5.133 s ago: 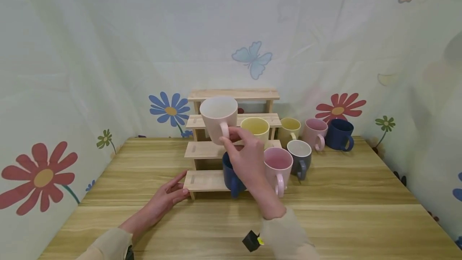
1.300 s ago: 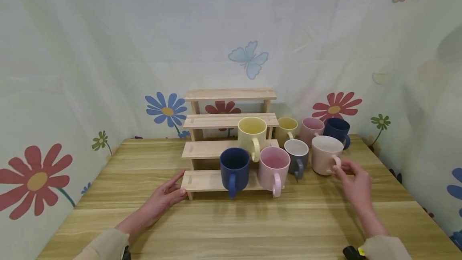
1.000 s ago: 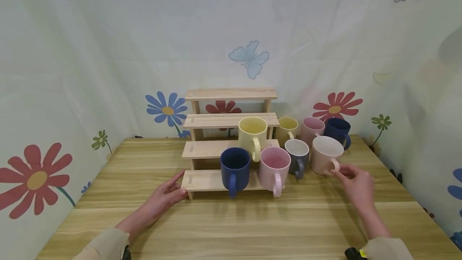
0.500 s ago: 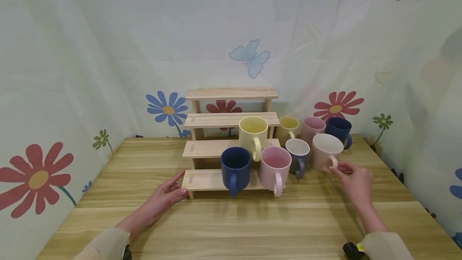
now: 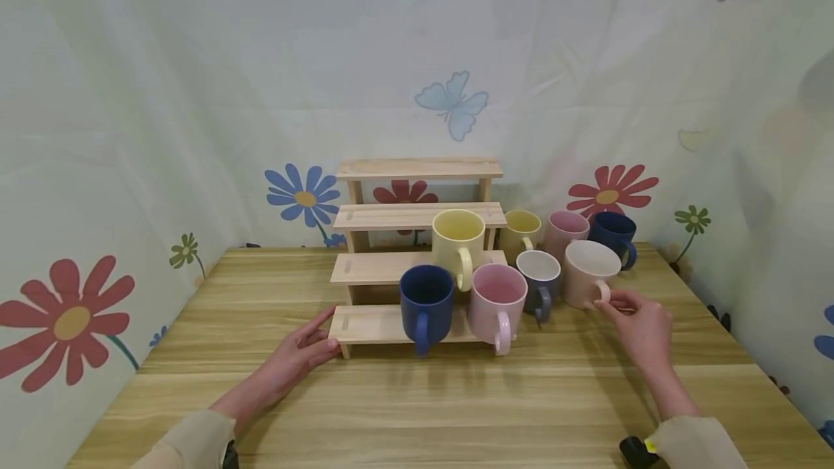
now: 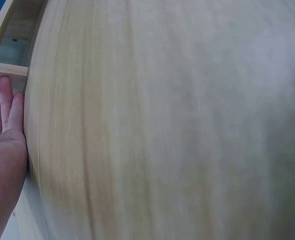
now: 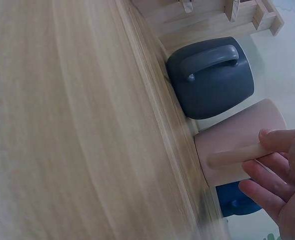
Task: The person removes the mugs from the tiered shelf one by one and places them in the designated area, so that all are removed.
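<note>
My right hand [image 5: 641, 331] pinches the handle of a pale pink mug [image 5: 589, 277], which stands upright on the table beside a dark grey mug [image 5: 538, 284]. The right wrist view shows the thumb and fingers on that handle, with a blue mug [image 7: 237, 199] partly hidden behind. My left hand [image 5: 296, 357] touches the left end of the lowest step of a wooden stepped shelf [image 5: 368, 324]. In the left wrist view its fingers [image 6: 5, 102] reach straight up to the wood. On the shelf are a navy mug [image 5: 426, 302], a pink mug [image 5: 498, 302] and a yellow mug [image 5: 456, 241].
Behind the grey and pale pink mugs stand another yellow mug [image 5: 519, 230], another pink mug [image 5: 567, 230] and a dark blue mug [image 5: 612, 234]. A flower-printed cloth [image 5: 365, 56] hangs behind the wooden table [image 5: 404, 411].
Since the oldest frame, my right hand has carried the pale pink mug from above the shelf to the table at right. Lately it shifted slightly backward. My left hand stays put.
</note>
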Demonstrator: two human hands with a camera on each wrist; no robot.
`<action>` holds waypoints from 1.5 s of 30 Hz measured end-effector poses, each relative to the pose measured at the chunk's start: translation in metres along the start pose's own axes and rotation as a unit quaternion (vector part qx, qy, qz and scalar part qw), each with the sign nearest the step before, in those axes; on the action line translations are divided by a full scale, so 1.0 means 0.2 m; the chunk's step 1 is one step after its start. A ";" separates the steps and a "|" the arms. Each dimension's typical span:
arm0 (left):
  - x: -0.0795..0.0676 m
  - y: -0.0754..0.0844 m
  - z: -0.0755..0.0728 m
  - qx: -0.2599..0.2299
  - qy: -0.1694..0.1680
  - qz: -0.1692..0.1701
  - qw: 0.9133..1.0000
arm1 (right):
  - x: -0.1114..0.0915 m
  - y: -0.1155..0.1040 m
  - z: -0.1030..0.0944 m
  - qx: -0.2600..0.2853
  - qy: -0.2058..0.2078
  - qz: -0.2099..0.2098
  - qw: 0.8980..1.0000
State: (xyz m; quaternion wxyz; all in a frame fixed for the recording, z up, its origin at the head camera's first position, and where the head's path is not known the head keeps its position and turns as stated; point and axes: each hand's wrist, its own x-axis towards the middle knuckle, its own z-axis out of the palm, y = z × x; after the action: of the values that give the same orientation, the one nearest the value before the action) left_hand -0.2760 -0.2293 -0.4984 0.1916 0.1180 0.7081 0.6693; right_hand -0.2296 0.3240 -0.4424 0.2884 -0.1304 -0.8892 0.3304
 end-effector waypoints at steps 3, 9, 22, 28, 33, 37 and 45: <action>0.00 0.00 0.00 0.000 0.004 -0.002 1.000 | 0.00 0.00 0.00 0.006 -0.003 0.001 1.000; 0.00 0.00 0.00 -0.001 0.005 -0.004 1.000 | 0.00 0.00 0.00 0.013 -0.015 0.012 1.000; 0.00 0.00 0.00 -0.001 -0.002 0.005 1.000 | 0.01 -0.12 -0.08 0.071 -0.022 0.025 0.997; 0.00 0.01 0.00 -0.004 0.000 0.005 1.000 | 0.03 -0.23 -0.11 0.071 -0.018 0.000 0.997; 0.00 0.01 0.00 -0.005 0.003 0.003 1.000 | 0.02 -0.38 -0.12 0.084 -0.009 -0.013 0.996; -0.01 0.01 0.00 0.000 0.004 0.002 1.000 | 0.00 -0.49 -0.11 0.107 -0.002 -0.023 0.994; -0.01 0.01 0.00 0.005 0.000 0.004 1.000 | -0.06 -0.70 -0.09 0.137 -0.009 -0.050 0.989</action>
State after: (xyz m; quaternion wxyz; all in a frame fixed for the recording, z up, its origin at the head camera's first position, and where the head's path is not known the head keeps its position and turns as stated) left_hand -0.2735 -0.2297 -0.4961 0.1884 0.1214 0.7111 0.6664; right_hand -0.2154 0.2235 -0.3445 0.3117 -0.0417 -0.8436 0.4352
